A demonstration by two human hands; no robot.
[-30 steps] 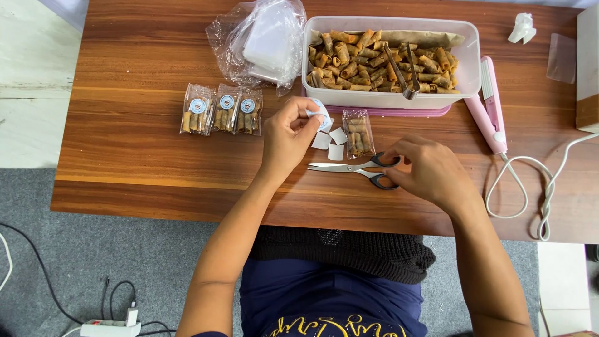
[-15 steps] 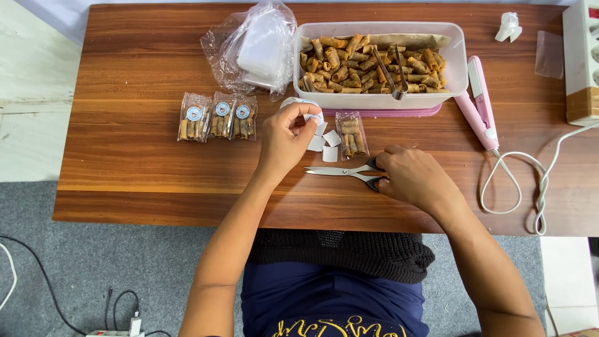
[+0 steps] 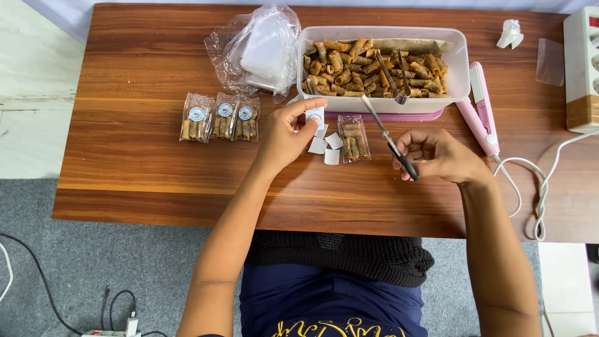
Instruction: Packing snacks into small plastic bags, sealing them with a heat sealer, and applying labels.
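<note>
Since 0.5 s ago the scissors came up off the table; the right hand now holds them by the dark handles, fingers curled around, blades closed. Long axis is diagonal, tip pointing up-left toward the plastic container w/ rolled snacks. Left hand pinches a small round sticker betw. thumb & fingertips, just above white paper squares and one snack packet.

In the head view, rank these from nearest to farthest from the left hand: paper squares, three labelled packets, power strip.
From the left hand:
1. Paper squares, just to its right.
2. Three labelled packets, on its left.
3. Power strip, at the far right edge.
</note>
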